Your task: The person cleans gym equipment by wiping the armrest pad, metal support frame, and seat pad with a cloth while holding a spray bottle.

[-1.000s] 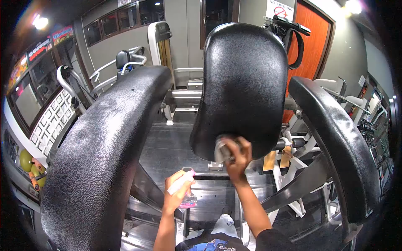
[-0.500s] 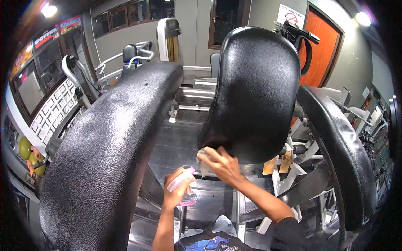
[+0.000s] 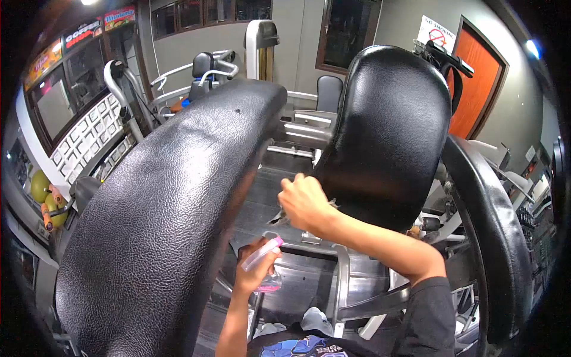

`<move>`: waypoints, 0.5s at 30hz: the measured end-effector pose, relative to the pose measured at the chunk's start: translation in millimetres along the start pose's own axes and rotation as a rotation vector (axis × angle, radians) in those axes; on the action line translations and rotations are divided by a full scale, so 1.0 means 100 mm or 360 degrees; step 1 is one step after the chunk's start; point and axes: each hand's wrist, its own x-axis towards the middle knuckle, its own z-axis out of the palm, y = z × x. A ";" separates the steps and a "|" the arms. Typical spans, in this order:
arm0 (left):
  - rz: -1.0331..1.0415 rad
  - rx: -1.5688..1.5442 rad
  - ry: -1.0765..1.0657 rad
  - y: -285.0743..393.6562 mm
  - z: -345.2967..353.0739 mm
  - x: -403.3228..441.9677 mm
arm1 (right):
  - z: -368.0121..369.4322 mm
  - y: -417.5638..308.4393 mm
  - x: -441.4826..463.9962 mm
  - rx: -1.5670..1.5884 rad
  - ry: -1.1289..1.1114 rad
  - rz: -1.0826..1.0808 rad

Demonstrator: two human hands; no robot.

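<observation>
My left hand (image 3: 252, 272) is wrapped round a clear spray bottle (image 3: 262, 254) with a pink-and-white spray head and pink at its base. Bottle and hand are low, beside the inner edge of the long black padded cushion (image 3: 178, 178). My right hand (image 3: 307, 202) is closed on a greyish cloth (image 3: 278, 218), mostly hidden under the palm, with ragged ends poking out. That hand is at the lower left edge of the upright black seat pad (image 3: 392, 131); whether the cloth touches the pad I cannot tell.
Another black pad (image 3: 488, 238) curves along the right. Metal machine frame bars (image 3: 343, 279) run below my hands. Further back stand other gym machines (image 3: 260, 53), an orange door (image 3: 476, 83) and yellow-green balls (image 3: 40, 187) at far left.
My right hand has moved up and left along the seat pad's edge with the cloth, its elbow swinging outward. My left hand still grips the spray bottle. The view has shifted slightly left.
</observation>
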 end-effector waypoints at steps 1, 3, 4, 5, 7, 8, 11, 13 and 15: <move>0.0001 0.0001 0.0007 0.01 0.01 -0.01 | 0.00 -0.05 0.09 -0.0024 -0.0178 -0.0063; -0.0032 -0.0065 0.0051 0.01 0.02 -0.03 | -0.06 0.03 0.28 -0.0087 -0.0281 -0.0109; -0.0035 -0.0061 0.0061 0.00 0.01 -0.04 | -0.11 0.08 0.39 -0.0150 -0.0392 -0.0149; 0.0021 -0.0089 0.0071 -0.01 0.00 -0.06 | -0.17 0.14 0.50 -0.0208 -0.0451 -0.0066; 0.0076 -0.0115 0.0078 -0.01 -0.02 -0.08 | -0.20 0.29 0.68 -0.0387 -0.0493 0.0070; 0.0078 -0.0142 0.0095 -0.01 -0.01 -0.08 | -0.20 0.32 0.74 -0.0384 -0.0495 0.0070; 0.0118 -0.0102 0.0081 -0.06 -0.04 -0.08 | -0.16 0.27 0.88 -0.0325 -0.0789 0.0196; 0.0154 -0.0029 0.0049 -0.05 -0.04 -0.09 | 0.05 0.09 0.91 -0.0325 -0.0939 0.0130; 0.0166 -0.0083 0.0088 0.04 -0.03 -0.09 | 0.54 -0.17 0.97 -0.0395 -0.1089 0.0054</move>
